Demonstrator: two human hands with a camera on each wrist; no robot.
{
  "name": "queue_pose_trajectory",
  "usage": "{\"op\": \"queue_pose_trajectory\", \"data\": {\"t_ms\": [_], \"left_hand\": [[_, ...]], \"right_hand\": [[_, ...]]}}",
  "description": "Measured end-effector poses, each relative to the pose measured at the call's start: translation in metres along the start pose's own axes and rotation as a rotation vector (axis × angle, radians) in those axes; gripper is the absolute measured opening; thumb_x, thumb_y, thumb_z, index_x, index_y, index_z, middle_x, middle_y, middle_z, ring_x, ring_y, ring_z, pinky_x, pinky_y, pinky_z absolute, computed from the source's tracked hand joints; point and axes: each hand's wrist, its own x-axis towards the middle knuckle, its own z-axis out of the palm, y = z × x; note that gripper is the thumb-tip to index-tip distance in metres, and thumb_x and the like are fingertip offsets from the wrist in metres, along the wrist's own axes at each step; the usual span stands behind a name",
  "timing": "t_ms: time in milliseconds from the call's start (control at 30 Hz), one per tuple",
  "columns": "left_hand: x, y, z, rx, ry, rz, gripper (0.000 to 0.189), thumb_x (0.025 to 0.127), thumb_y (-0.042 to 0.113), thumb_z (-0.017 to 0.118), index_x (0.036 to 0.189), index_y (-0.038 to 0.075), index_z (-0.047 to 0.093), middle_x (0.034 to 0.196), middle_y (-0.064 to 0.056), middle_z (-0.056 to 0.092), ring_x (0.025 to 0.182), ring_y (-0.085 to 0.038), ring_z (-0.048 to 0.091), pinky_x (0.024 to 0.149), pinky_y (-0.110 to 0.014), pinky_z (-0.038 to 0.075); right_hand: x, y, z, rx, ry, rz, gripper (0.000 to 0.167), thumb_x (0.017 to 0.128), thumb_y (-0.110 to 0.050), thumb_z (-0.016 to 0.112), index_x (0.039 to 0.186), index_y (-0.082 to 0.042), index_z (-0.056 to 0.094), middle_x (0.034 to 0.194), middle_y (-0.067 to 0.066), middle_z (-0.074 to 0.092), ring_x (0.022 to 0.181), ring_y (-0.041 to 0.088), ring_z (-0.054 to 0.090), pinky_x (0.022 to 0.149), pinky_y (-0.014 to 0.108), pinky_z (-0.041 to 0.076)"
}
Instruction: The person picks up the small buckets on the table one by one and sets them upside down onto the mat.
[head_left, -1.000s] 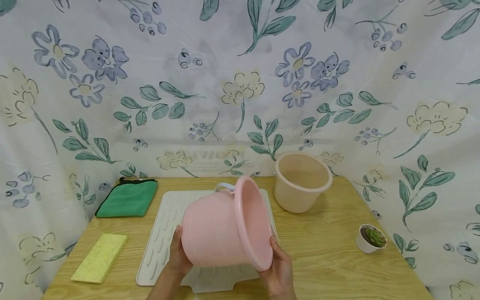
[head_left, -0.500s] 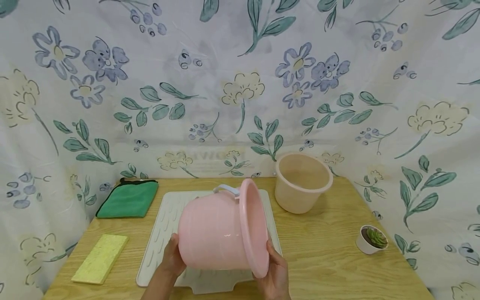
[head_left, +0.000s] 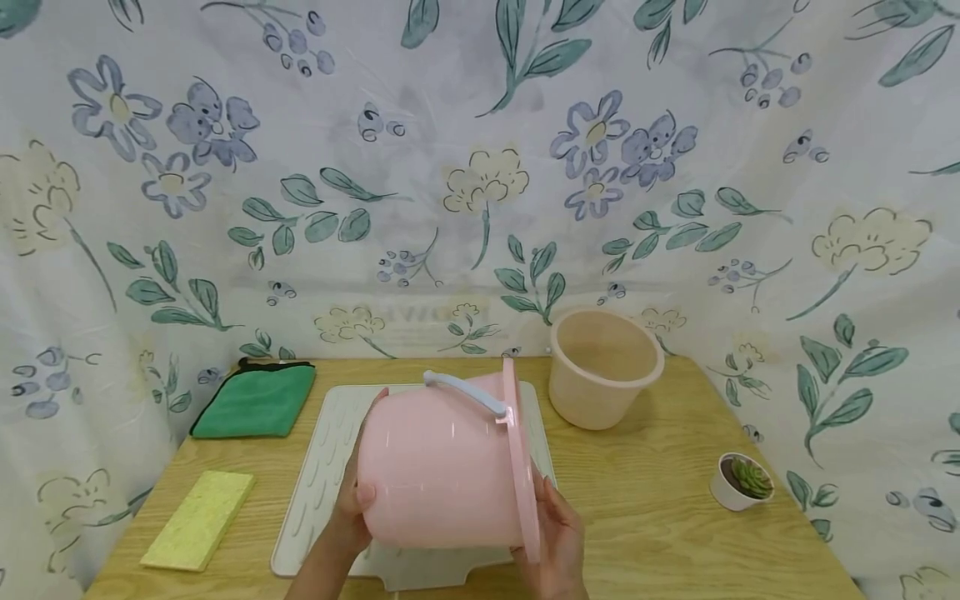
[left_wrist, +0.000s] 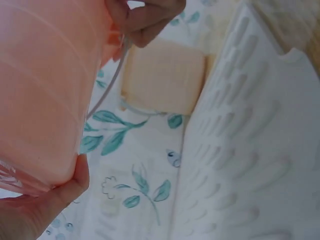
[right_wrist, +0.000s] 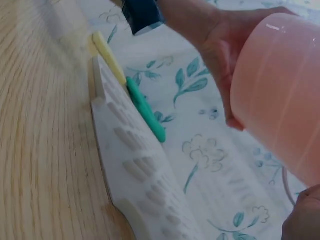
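Observation:
A pink bucket (head_left: 442,467) is held on its side above the white draining mat (head_left: 307,500), its mouth turned to the right. My left hand (head_left: 351,496) grips the base end, with the thumb on the near side and fingers round the back. At the rim, my right hand (head_left: 557,533) holds the bucket from the right. The light blue handle (head_left: 468,393) lies along the bucket's upper side. The left wrist view shows the left thumb (left_wrist: 75,177) against the bucket's bottom edge. The bucket's inside is hidden.
A beige bucket (head_left: 592,400) stands at the back right of the wooden table (head_left: 637,517). Nearer the right edge is a small potted succulent (head_left: 741,482). To the left lie a green cloth (head_left: 258,402) and a yellow sponge (head_left: 198,521). A floral curtain (head_left: 420,208) hangs behind.
The bucket has turned in my hands: its mouth faces further right, its inside has gone from sight, and the handle has come round towards me. My left fingers now show behind the base.

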Motion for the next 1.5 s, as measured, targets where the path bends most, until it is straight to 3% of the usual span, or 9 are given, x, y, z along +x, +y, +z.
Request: {"op": "queue_pose_trajectory", "data": {"t_ms": [200,333,567,700,833,1033,1167,1267,1500], "left_hand": [[0.002,0.011,0.007,0.26,0.16,0.196,0.09,0.089,0.04,0.055,0.16,0.014,0.009,0.145,-0.007,0.04,0.119,-0.018,0.048,0.086,-0.033,0.053],[0.002,0.016,0.008,0.312,0.21,0.235,0.096,0.081,0.026,0.066,0.16,0.009,0.012,0.145,-0.01,0.041,0.118,-0.02,0.05,0.083,-0.031,0.056],[-0.003,0.028,0.006,0.575,0.322,0.224,0.114,0.058,0.011,0.076,0.158,0.008,0.02,0.155,-0.01,0.036,0.126,-0.015,0.047,0.086,-0.024,0.052],[-0.007,0.037,0.002,0.772,0.38,0.163,0.125,0.048,0.009,0.084,0.158,0.011,0.024,0.158,-0.006,0.033,0.132,-0.011,0.039,0.087,-0.023,0.049],[-0.01,0.046,0.0,0.886,0.388,0.154,0.127,0.045,0.01,0.089,0.156,0.01,0.027,0.156,-0.008,0.032,0.127,-0.011,0.039,0.089,-0.02,0.047],[-0.015,0.056,-0.004,1.032,0.39,0.158,0.131,0.041,0.017,0.098,0.155,0.011,0.032,0.156,-0.008,0.03,0.128,-0.015,0.038,0.09,-0.016,0.044],[-0.019,0.062,-0.008,1.152,0.39,0.136,0.133,0.041,0.023,0.1,0.155,0.013,0.033,0.156,-0.012,0.028,0.126,-0.031,0.041,0.088,-0.042,0.055],[-0.022,0.065,-0.011,1.212,0.396,0.133,0.133,0.04,0.027,0.1,0.155,0.015,0.034,0.157,-0.016,0.026,0.123,-0.041,0.043,0.079,-0.067,0.051],[-0.029,0.073,-0.02,1.363,0.401,0.175,0.131,0.039,0.046,0.098,0.152,0.016,0.039,0.153,-0.023,0.029,0.121,-0.046,0.041,0.069,-0.071,0.05]], "right_hand": [[-0.001,-0.008,0.002,-0.092,0.017,0.044,0.06,0.109,-0.031,0.008,0.132,-0.008,0.059,0.124,0.005,0.066,0.111,0.016,0.064,0.096,0.031,0.053],[-0.002,-0.016,0.003,-0.226,0.074,0.105,0.048,0.11,-0.027,0.017,0.127,-0.014,0.06,0.118,0.001,0.065,0.108,0.016,0.063,0.1,0.034,0.05],[-0.002,-0.033,0.005,-0.573,0.106,0.159,0.048,0.107,-0.014,0.021,0.138,-0.025,0.056,0.123,-0.005,0.065,0.114,0.015,0.061,0.102,0.037,0.048],[0.0,-0.047,0.007,-0.814,0.119,0.11,0.053,0.105,-0.006,0.031,0.153,-0.026,0.039,0.124,-0.006,0.062,0.112,0.011,0.061,0.098,0.033,0.05],[0.0,-0.061,0.01,-1.046,0.173,0.041,0.059,0.102,-0.005,0.043,0.157,-0.022,0.03,0.115,-0.003,0.057,0.107,0.009,0.06,0.093,0.03,0.052],[0.001,-0.079,0.009,-1.202,0.244,-0.045,0.067,0.096,0.002,0.052,0.154,-0.026,0.035,0.111,0.003,0.056,0.103,0.01,0.06,0.089,0.026,0.054],[-0.001,-0.092,0.008,-1.269,0.311,-0.036,0.077,0.093,0.003,0.057,0.159,-0.016,0.023,0.114,0.009,0.051,0.105,0.012,0.06,0.092,0.025,0.052],[-0.002,-0.104,0.007,-1.307,0.352,-0.024,0.08,0.092,0.002,0.059,0.159,-0.009,0.016,0.114,0.008,0.05,0.105,0.011,0.06,0.095,0.023,0.05],[-0.001,-0.129,0.007,-1.44,0.383,-0.068,0.078,0.095,0.0,0.059,0.16,-0.014,0.019,0.113,0.009,0.05,0.103,0.009,0.059,0.093,0.019,0.049]]}}
